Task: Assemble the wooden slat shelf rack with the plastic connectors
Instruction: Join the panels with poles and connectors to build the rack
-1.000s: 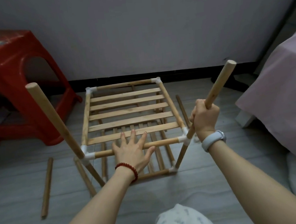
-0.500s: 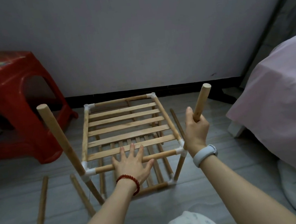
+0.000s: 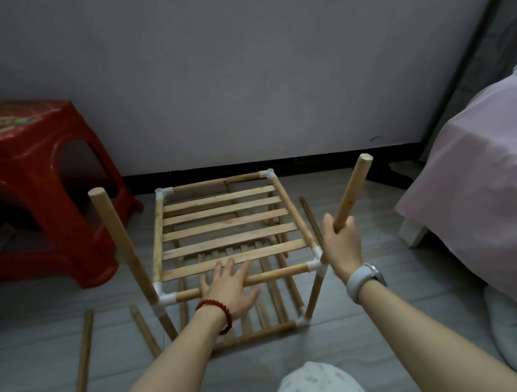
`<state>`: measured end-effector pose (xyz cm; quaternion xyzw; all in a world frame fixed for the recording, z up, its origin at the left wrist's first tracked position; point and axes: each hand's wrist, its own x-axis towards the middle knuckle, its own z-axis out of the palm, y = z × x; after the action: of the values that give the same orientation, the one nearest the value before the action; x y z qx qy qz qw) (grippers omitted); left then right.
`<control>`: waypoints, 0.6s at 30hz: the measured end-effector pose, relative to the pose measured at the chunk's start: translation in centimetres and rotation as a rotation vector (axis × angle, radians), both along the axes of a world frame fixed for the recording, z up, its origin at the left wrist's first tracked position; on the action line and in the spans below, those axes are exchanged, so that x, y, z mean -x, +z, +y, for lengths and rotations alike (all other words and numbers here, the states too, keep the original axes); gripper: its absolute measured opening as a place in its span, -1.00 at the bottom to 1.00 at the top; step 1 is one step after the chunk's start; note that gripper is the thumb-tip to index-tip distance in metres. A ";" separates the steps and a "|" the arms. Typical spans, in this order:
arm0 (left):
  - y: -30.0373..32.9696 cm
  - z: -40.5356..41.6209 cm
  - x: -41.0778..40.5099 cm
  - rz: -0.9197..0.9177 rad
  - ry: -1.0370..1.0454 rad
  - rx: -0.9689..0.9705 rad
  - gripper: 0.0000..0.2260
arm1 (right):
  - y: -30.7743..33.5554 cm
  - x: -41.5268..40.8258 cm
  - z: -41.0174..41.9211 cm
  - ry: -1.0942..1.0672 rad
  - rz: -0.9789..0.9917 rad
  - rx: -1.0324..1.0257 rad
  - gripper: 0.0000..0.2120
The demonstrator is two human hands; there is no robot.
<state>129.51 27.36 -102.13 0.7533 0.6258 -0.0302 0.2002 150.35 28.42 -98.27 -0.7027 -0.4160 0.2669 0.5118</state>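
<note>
Two hands on the rack since a second ago — left hand (image 3: 228, 283) flat on front rail (image 3: 275, 275), right hand (image 3: 341, 241) gripping right-of-centre dowel (image 3: 351, 194), now steeper — seating likely into white connector (image 3: 317, 264).

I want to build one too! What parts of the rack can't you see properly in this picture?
Head view only:
- Lower shelf: mostly hidden behind the upper shelf and left hand.
- Right post: its middle is covered by the gripping right hand.
- Far legs: screened by the slats.
</note>
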 end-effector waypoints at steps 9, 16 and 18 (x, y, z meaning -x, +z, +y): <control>5.1 -2.7 9.5 0.002 -0.204 -0.073 -0.75 | -0.5 6.2 -2.6 0.704 -0.698 0.462 -0.84; 5.9 -3.3 16.9 -0.246 0.403 0.060 -0.65 | -3.2 14.9 -0.7 1.013 -0.854 0.361 -0.62; 6.0 -3.3 17.1 -0.459 0.353 0.000 -0.47 | -3.7 15.9 -0.5 0.975 -0.885 0.294 -0.67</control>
<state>112.37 24.04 -96.15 0.6197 0.6856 0.1765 0.3387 134.44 27.90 -101.93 -0.5402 -0.8153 0.2082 0.0130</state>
